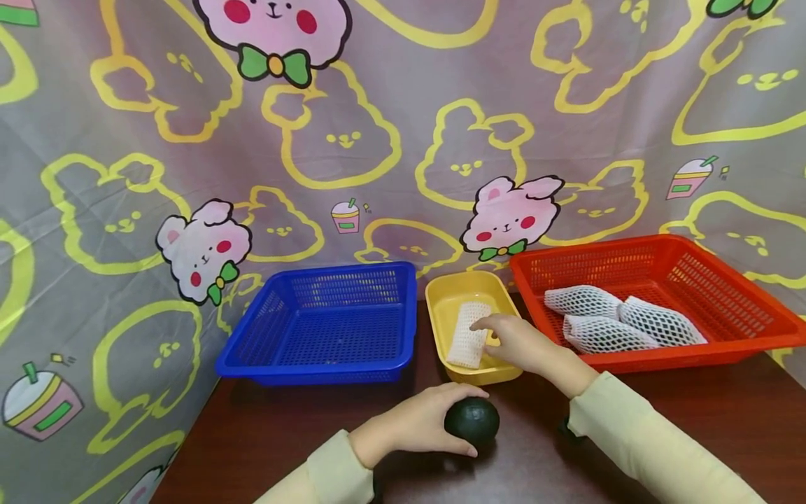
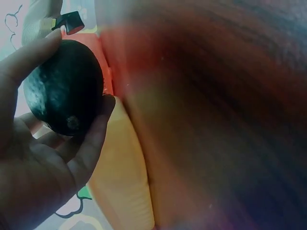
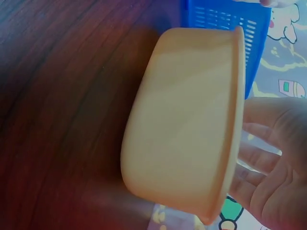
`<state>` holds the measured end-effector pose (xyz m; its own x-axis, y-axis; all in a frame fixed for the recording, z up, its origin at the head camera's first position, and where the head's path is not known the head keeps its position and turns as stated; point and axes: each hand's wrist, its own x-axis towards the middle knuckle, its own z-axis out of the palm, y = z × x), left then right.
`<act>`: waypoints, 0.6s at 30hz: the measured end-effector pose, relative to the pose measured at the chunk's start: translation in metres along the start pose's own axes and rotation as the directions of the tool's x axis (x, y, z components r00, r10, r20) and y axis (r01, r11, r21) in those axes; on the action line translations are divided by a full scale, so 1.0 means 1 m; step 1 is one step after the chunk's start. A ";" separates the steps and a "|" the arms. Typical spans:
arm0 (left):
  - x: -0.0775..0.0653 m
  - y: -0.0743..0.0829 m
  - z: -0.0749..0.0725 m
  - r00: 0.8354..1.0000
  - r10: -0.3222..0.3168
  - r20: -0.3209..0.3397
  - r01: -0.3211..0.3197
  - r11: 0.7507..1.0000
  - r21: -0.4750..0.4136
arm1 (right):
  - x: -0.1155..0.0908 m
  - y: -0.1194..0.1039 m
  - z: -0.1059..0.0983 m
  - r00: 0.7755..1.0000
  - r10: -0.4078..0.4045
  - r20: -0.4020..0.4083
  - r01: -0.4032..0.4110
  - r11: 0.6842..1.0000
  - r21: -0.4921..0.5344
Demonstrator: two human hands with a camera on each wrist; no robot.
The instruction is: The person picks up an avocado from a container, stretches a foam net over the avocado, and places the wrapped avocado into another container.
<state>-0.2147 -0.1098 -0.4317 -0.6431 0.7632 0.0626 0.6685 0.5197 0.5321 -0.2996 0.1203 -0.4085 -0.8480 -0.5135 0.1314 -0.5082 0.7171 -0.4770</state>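
Observation:
My left hand [image 1: 423, 420] grips a dark green avocado [image 1: 472, 421] just above the table, thumb on the near side and fingers on the far side. The left wrist view shows the same avocado [image 2: 64, 88] between thumb and fingers. My right hand [image 1: 519, 341] reaches over the right rim of a yellow tray [image 1: 441, 288]. Its fingertips are at the edge of a white foam net sleeve [image 1: 469, 336] lying in that tray. From the right wrist, the tray's side wall [image 3: 184, 115] hides the fingertips and the sleeve.
A blue slotted basket [image 1: 346, 336] with nothing in it stands left of the tray. On the right, a red basket [image 1: 743, 308] holds several white-netted pieces [image 1: 604, 332]. A patterned cloth [image 1: 378, 105] hangs behind the dark wooden table [image 1: 271, 434].

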 end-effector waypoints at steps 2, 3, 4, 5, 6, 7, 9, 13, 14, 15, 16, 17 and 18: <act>0.001 -0.002 0.003 1.000 -0.006 0.011 0.006 1.000 0.007 | 0.002 -0.001 0.002 1.000 0.007 0.007 -0.007 1.000 -0.007; 0.002 -0.002 0.004 1.000 -0.011 0.018 0.011 1.000 0.007 | 0.003 -0.001 0.003 1.000 0.013 0.008 -0.013 1.000 -0.011; 0.002 -0.003 0.005 1.000 -0.015 0.025 0.015 1.000 0.008 | 0.003 -0.001 0.004 1.000 0.012 0.009 -0.012 1.000 -0.019; 0.002 -0.003 0.006 0.999 -0.018 0.031 0.018 1.000 0.008 | 0.004 -0.002 0.005 1.000 0.016 0.008 -0.015 1.000 -0.024; 0.002 -0.003 0.007 0.999 -0.023 0.035 0.022 1.000 0.008 | 0.005 -0.002 0.006 1.000 0.010 0.006 -0.009 0.999 -0.030; 0.002 -0.004 0.007 0.999 -0.026 0.038 0.025 1.000 0.011 | 0.007 -0.002 0.008 1.000 0.005 0.003 -0.005 0.999 -0.036; 0.002 -0.004 0.008 0.999 -0.026 0.039 0.026 1.000 0.014 | 0.009 -0.001 0.010 1.000 -0.020 -0.002 0.020 0.998 -0.054; 0.004 -0.006 0.012 0.999 -0.008 0.046 0.008 1.000 0.004 | 0.015 0.002 0.016 0.997 -0.083 0.005 0.083 0.991 -0.102; 0.005 -0.007 0.013 0.999 -0.006 0.052 0.007 1.000 -0.002 | 0.015 0.002 0.017 0.996 -0.089 0.010 0.090 0.990 -0.113; 0.006 -0.007 0.014 0.998 -0.002 0.056 0.002 1.000 -0.005 | 0.016 0.002 0.019 0.995 -0.096 0.018 0.098 0.987 -0.128; 0.006 -0.008 0.015 0.998 0.002 0.059 -0.002 1.000 -0.007 | 0.017 0.002 0.020 0.994 -0.104 0.023 0.106 0.984 -0.141; 0.007 -0.008 0.015 0.998 0.000 0.062 0.000 1.000 -0.009 | 0.018 0.002 0.020 0.994 -0.109 0.030 0.112 0.982 -0.155; 0.007 -0.008 0.015 0.998 0.000 0.064 0.000 1.000 -0.006 | 0.019 0.002 0.020 0.993 -0.113 0.037 0.117 0.978 -0.171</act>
<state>-0.2191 -0.1026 -0.4486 -0.6180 0.7861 0.0088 0.6660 0.5176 0.5371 -0.3134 0.1020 -0.4245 -0.7791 -0.6082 0.1518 -0.6224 0.7217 -0.3031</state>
